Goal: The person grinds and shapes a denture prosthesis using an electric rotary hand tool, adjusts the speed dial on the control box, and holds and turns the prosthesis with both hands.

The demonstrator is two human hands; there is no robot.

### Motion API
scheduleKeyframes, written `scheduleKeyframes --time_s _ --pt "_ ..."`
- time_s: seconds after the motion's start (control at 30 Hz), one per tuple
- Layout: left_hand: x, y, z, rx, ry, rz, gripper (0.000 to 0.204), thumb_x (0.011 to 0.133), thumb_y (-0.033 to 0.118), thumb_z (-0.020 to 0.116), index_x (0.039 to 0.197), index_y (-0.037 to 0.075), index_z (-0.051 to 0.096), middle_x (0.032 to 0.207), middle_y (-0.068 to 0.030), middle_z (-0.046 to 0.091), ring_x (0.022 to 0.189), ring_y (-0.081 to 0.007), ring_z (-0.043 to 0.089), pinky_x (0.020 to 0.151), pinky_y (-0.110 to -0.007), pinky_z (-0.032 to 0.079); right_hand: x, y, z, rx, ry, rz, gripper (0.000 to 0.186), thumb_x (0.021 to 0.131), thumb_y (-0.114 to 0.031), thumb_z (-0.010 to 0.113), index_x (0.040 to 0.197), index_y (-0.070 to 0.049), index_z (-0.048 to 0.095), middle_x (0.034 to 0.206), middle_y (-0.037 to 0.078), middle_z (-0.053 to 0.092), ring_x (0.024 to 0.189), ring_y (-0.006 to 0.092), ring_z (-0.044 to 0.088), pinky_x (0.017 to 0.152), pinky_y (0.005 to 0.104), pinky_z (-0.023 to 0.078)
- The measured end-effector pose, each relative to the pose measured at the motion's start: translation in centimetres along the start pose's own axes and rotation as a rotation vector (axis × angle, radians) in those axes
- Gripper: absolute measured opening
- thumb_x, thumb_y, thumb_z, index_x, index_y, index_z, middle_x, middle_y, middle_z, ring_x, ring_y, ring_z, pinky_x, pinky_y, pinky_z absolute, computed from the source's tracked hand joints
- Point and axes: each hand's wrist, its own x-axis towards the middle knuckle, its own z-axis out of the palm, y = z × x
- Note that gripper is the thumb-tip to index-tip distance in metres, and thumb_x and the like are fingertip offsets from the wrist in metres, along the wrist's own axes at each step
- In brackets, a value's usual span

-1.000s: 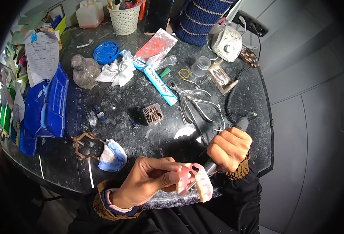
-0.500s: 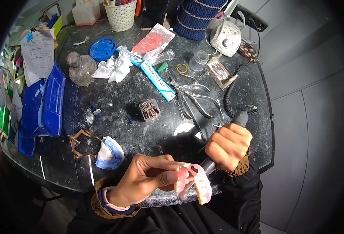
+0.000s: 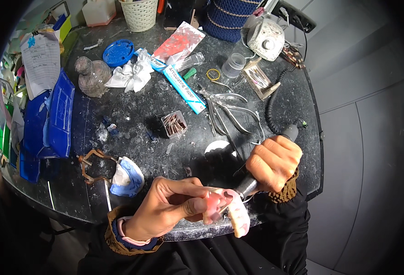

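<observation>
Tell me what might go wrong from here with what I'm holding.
The dark cylindrical handpiece in your right hand points toward your left hand, so a slip might nick a finger.

The pink-and-white horseshoe-shaped denture, pinched at one side, is held over the front edge of the black, dust-speckled table; if your pinch loosened, it could drop off.

Dental model (image 3: 127, 179) left of denture (image 3: 239, 216)

A head-worn fisheye looks down from close above on hands (image 3: 169, 207) and workbench (image 3: 131, 105).
</observation>
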Motion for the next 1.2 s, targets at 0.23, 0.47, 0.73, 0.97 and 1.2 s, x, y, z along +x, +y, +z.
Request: scheduleKeyframes --time_s 0.23,0.47,0.73,0.97,1.2 --pt "0.0 0.1 0.0 -0.011 0.001 -0.01 0.019 0.085 0.0 0.062 0.104 -0.003 0.064 0.094 -0.0105 0.06 0.084 -0.0184 0.065 0.073 -0.026 0.055 0.0 -0.2 0.4 0.04 0.063 0.02 0.028 0.042 -0.03 0.048 0.056 -0.006 0.042 0.053 0.003 0.041 0.043 0.0162 0.043 0.042 0.0283 0.029" --pt "-0.1 -0.1 -0.1 -0.012 0.017 -0.012 0.02 0.085 0.001 0.063 0.104 -0.004 0.063 0.093 -0.0104 0.06 0.083 -0.0185 0.064 0.072 -0.026 0.055 0.0 -0.2 -0.5 -0.001 -0.035 0.033 0.035 0.05 -0.037 0.064 0.061 -0.01 0.046 0.057 0.0 0.044 0.048 0.014 0.047 0.045 0.0274 0.033" --pt "0.0 0.1 0.1 -0.02 0.031 -0.031 0.017 0.085 0.001 0.063 0.101 -0.002 0.065 0.092 -0.0079 0.06 0.082 -0.0159 0.064 0.073 -0.026 0.054 0.0 -0.3 -0.5 -0.015 -0.048 0.039 0.024 0.053 -0.029 0.058 0.061 -0.01 0.047 0.058 0.0 0.044 0.05 0.0137 0.048 0.046 0.0272 0.034" --pt "-0.1 -0.5 -0.2 -0.016 0.027 0.013 0.017 0.085 0.002 0.063 0.101 -0.002 0.065 0.092 -0.007 0.06 0.085 -0.0142 0.062 0.073 -0.024 0.053 -0.3 -0.3 -0.6 -0.037 -0.042 0.025 0.02 0.051 -0.024 0.055 0.062 -0.01 0.048 0.059 0.0 0.044 0.051 0.0133 0.048 0.047 0.0267 0.035" --pt "-0.1 -0.3 0.2 -0.066 0.039 0.031 0.018 0.085 0.005 0.064 0.102 -0.002 0.065 0.09 -0.0063 0.061 0.084 -0.0139 0.062 0.069 -0.023 0.052 -0.1 -0.4 -0.7 -0.039 -0.036 0.022 0.022 0.048 -0.025 0.055 0.061 -0.01 0.047 0.058 0.0 0.045 0.05 0.0134 0.048 0.046 0.0266 0.035"
